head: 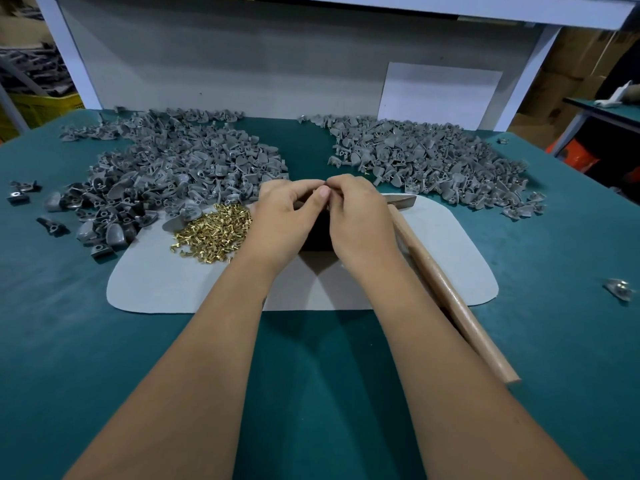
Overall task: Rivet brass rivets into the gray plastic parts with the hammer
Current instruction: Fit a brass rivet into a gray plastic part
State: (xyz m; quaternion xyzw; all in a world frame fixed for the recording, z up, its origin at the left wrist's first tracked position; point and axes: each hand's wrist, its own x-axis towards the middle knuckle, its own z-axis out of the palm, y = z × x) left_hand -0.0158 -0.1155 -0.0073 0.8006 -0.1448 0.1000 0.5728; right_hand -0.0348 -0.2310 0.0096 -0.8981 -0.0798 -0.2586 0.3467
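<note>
We see two bare forearms entering from bottom edge of frame, converging toward centre. No sleeves, gloves, watch, rings or bands visible anywhere on them. Left hand left of centre, right hand right of centre. Fingernails short, unpainted; one thumbnail plainly visible at centre. We see no other part of person.

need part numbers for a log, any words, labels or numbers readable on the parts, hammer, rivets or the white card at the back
None: no text can be read anywhere in this view.
White card: blank.
Hammer: plain wooden handle, no mark visible.
Gray plastic parts: too small to show any marking.
Brass rivets: too small to show any marking.
Cardboard boxes at right: no print can be made out.
</note>
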